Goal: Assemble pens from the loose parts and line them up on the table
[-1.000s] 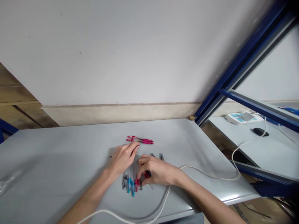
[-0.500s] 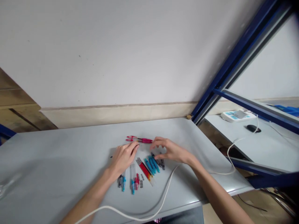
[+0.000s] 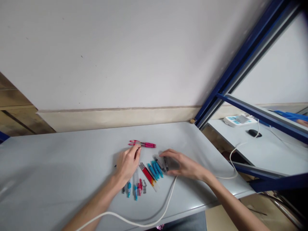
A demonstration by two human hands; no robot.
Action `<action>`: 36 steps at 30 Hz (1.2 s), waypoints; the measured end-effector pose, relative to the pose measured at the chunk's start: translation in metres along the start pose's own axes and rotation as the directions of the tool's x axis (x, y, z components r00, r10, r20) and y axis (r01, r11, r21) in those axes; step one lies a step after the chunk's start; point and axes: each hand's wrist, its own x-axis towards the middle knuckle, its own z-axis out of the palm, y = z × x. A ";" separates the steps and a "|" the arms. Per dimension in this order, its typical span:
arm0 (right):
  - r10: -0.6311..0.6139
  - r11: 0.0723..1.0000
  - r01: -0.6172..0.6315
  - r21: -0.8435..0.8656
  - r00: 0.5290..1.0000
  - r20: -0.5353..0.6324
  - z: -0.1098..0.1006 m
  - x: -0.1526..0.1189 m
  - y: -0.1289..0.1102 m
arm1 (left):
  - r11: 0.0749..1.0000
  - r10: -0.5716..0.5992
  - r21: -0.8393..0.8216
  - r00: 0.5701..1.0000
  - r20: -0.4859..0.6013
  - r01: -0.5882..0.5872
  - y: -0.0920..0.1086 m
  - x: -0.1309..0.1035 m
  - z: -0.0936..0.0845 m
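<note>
My left hand (image 3: 128,163) rests on the table with its fingers pinched together; what they hold is mostly hidden, though a small dark tip shows at the fingertips. To its right, my right hand (image 3: 181,165) is curved with thumb and fingers apart, around but not visibly gripping the grey pen parts (image 3: 166,163). Beside these lie several blue pen barrels (image 3: 155,169) and several red refills (image 3: 147,173). Clear tubes with blue tips (image 3: 136,189), a pink pen part (image 3: 140,187) and small grey clips (image 3: 144,186) lie nearer me. Beyond my left hand are two pink pens (image 3: 148,145).
A white cable (image 3: 166,210) crosses the table's front and runs off right. Behind the table (image 3: 79,154) stands a wall. Past the blue metal frame (image 3: 216,93), a second table holds a white device (image 3: 238,120) and a black mouse (image 3: 255,133).
My right hand has moved slightly right and toward me, its fingers spreading wider. The grey parts it covered show more. My left hand stays nearly in place, and the view has shifted slightly.
</note>
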 end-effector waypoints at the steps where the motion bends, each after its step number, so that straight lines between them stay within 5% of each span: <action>1: -0.038 0.998 0.039 0.059 0.999 -0.025 -0.004 0.004 0.001 | 1.000 0.006 -0.010 1.000 -0.007 -0.006 0.000 0.000 0.001; 5: -0.080 0.890 0.203 0.408 0.951 -0.298 -0.015 0.037 -0.002 | 0.995 0.080 -0.053 0.996 -0.035 -0.081 -0.002 -0.001 0.001; 7: 0.006 0.705 0.318 0.634 0.891 -0.453 -0.014 0.060 -0.006 | 0.988 0.134 -0.068 0.990 -0.046 -0.136 -0.004 0.000 0.000; 9: 0.146 0.515 0.325 0.793 0.879 -0.455 -0.008 0.081 -0.009 | 0.980 0.186 -0.067 0.981 -0.063 -0.190 -0.005 0.001 -0.001; 11: 0.252 0.424 0.278 0.862 0.878 -0.408 0.002 0.095 -0.010 | 0.970 0.229 -0.061 0.970 -0.083 -0.235 -0.007 0.002 -0.002; 18: 0.351 0.661 0.055 0.748 0.859 -0.373 0.037 0.093 -0.001 | 0.957 0.280 -0.048 0.956 -0.087 -0.285 -0.007 0.000 -0.002; 36: 0.248 0.676 0.115 0.728 0.895 -0.371 0.044 0.086 -0.014 | 0.955 0.287 -0.069 0.957 -0.040 -0.290 -0.008 0.003 -0.004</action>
